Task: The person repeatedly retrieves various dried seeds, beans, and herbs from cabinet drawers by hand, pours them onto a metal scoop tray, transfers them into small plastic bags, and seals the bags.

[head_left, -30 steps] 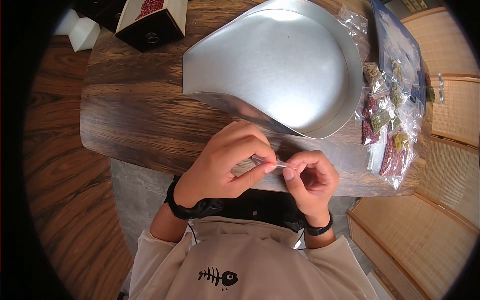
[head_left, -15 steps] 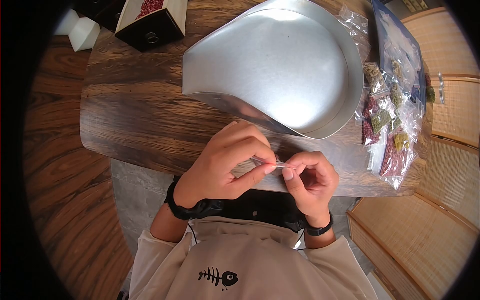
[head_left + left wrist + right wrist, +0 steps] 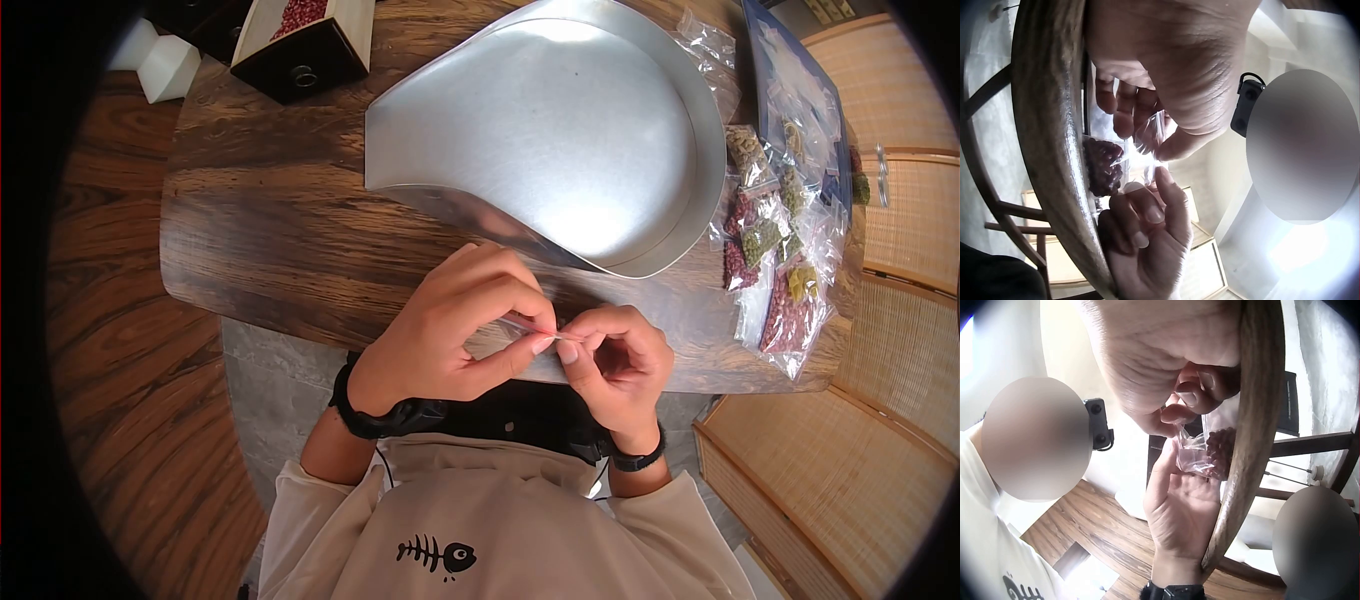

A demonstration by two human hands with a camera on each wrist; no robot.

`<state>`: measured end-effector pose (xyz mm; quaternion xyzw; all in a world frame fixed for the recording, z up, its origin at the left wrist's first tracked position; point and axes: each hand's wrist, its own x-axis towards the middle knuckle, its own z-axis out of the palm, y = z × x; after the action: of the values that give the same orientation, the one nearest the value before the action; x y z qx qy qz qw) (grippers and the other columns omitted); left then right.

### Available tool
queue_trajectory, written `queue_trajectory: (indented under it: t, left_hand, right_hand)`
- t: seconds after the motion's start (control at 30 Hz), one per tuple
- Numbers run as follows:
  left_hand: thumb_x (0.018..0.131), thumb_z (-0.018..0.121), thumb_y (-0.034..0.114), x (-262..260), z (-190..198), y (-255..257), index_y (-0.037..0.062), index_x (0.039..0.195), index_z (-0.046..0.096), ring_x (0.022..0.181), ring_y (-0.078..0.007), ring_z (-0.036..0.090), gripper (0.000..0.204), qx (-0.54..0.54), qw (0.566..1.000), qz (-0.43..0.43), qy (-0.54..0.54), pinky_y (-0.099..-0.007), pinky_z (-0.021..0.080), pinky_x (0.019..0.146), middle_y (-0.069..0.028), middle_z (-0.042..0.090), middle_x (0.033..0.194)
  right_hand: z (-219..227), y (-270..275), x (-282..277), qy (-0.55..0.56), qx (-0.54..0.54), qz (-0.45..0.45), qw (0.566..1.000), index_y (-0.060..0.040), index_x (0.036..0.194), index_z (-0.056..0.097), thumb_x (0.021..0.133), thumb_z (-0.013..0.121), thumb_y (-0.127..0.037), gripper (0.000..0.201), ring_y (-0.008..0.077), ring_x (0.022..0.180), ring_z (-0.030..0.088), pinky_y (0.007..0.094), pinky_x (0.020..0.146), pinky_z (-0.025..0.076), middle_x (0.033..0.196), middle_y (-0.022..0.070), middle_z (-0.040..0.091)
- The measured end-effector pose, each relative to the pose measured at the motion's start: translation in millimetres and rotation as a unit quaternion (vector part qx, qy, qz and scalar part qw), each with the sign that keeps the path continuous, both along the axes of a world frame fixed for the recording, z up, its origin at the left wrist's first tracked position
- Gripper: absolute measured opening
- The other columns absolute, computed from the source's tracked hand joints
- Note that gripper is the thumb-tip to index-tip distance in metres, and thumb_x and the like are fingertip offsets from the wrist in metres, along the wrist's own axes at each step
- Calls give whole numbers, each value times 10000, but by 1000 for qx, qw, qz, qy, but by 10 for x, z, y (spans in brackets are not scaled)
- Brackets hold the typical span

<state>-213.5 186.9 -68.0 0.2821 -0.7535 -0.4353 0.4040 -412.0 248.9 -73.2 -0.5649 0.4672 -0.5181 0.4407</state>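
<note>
Both hands meet over the table's near edge and pinch the top edge of a clear plastic bag (image 3: 1192,461). My left hand (image 3: 455,325) holds it between thumb and index finger. My right hand (image 3: 625,365) pinches the same edge beside it, thumb tip close to the left thumb. Dark red beans (image 3: 1104,165) show in the bag below the fingers in both wrist views. From the head view, only a thin strip of the plastic shows between the hands, and the beans are hidden.
A large metal scoop-shaped tray (image 3: 540,130) lies beyond the hands. To its right are several clear bags of beans and other dry goods (image 3: 765,235), near a blue tray (image 3: 757,60). A wooden drawer (image 3: 305,70) with red beans stands at the back left.
My right hand has slid a little left along the bag's edge, bringing its fingertips closer to the left ones. The left hand has barely shifted.
</note>
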Motion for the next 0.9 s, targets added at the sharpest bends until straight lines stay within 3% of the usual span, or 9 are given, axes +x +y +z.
queue_trajectory:
  t: [0.33,0.6,0.83,0.9]
  left_hand:
    - [811,761,44,4,2,34,92,914,679,818,-209,590,140,48,999,17,15,-328,447,760,-26,636,894]
    - [831,725,29,35,49,13,43,892,658,815,-198,589,92,29,999,35,14,-304,475,736,-78,612,923]
    - [824,746,39,22,20,35,56,913,665,822,-214,576,122,52,998,25,24,-316,472,738,-62,596,911]
    - [843,743,56,22,29,21,38,902,669,812,-212,593,96,33,999,17,12,-310,479,740,-97,609,920]
  right_hand:
    - [8,32,-18,-30,24,-26,999,1,976,643,872,741,58,154,11,595,474,177,561,368,673,-38,586]
    - [12,52,-34,-65,13,-46,997,11,986,626,881,731,56,155,35,649,527,189,616,421,756,5,631]
    - [31,41,-23,-86,28,-51,995,3,975,620,874,728,56,157,35,663,516,190,626,415,790,8,624]
    - [13,45,-39,-44,26,-19,999,-1,960,623,871,722,64,149,37,653,492,194,621,406,790,2,614]
